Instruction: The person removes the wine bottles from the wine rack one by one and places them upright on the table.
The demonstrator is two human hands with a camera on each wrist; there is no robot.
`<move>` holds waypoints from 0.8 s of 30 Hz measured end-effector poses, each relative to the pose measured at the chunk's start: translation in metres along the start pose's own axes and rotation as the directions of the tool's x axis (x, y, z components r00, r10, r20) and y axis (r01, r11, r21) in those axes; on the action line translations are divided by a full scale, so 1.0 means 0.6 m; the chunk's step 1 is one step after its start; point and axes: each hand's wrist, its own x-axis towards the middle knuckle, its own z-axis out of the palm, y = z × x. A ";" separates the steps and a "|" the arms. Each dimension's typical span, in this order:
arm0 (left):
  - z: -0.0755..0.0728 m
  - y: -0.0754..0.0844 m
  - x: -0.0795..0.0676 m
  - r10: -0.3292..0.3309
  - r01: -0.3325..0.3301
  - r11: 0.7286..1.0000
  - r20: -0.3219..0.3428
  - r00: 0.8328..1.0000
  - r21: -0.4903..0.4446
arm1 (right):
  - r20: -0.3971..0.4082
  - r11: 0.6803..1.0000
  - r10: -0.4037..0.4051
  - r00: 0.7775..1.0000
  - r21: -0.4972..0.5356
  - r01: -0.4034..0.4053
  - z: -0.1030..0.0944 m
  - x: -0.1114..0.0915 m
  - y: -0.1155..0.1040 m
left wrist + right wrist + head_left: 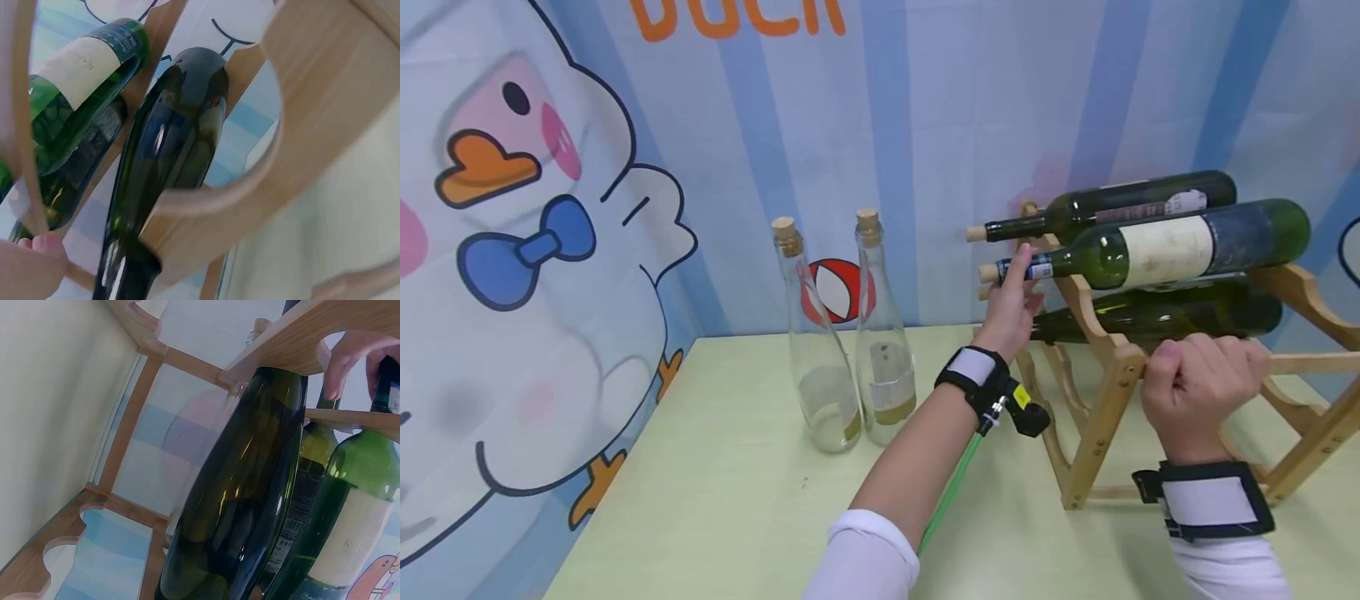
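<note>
My left hand (1009,307) holds the corked neck of a green wine bottle (1165,250) with a cream label, lying along the top front of a wooden rack (1101,433). In the right wrist view, that hand's fingers (340,365) show beside the dark neck. My right hand (1202,392) grips the rack's upper front rail at its left end. Behind lies another dark wine bottle (1142,200), its cork pointing left. On the level below, a dark bottle (1165,308) rests in the rack; it fills much of the right wrist view.
Two clear glass bottles (820,375) with corks stand upright on the pale table (715,467), left of my left arm. A printed cloth (947,125) hangs behind. A green cable (955,483) runs along my left forearm.
</note>
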 end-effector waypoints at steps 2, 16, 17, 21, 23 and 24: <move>0.001 0.001 -0.005 0.016 -0.016 1.000 -0.010 1.000 0.005 | -0.003 1.000 -0.004 1.000 -0.005 0.003 -0.002 0.004 0.000; 0.024 0.036 -0.017 0.030 -0.061 0.929 -0.093 0.995 -0.364 | 0.054 1.000 -0.016 0.998 0.026 0.015 0.006 0.004 -0.019; 0.023 0.039 -0.016 0.022 -0.062 0.918 -0.106 0.994 -0.392 | 0.063 0.999 -0.019 0.998 0.027 0.018 0.007 0.001 -0.018; 0.019 0.058 -0.011 0.040 -0.109 0.896 -0.166 0.985 -0.431 | 0.086 0.999 -0.025 0.996 0.029 0.023 0.011 -0.010 -0.013; 0.018 0.073 -0.009 0.077 -0.152 0.896 -0.193 0.978 -0.417 | 0.087 0.999 -0.027 0.996 0.021 0.025 0.012 -0.012 -0.011; 0.018 0.081 -0.010 0.092 -0.169 0.896 -0.202 0.975 -0.410 | 0.084 1.000 -0.025 0.996 0.016 0.023 0.012 -0.013 -0.010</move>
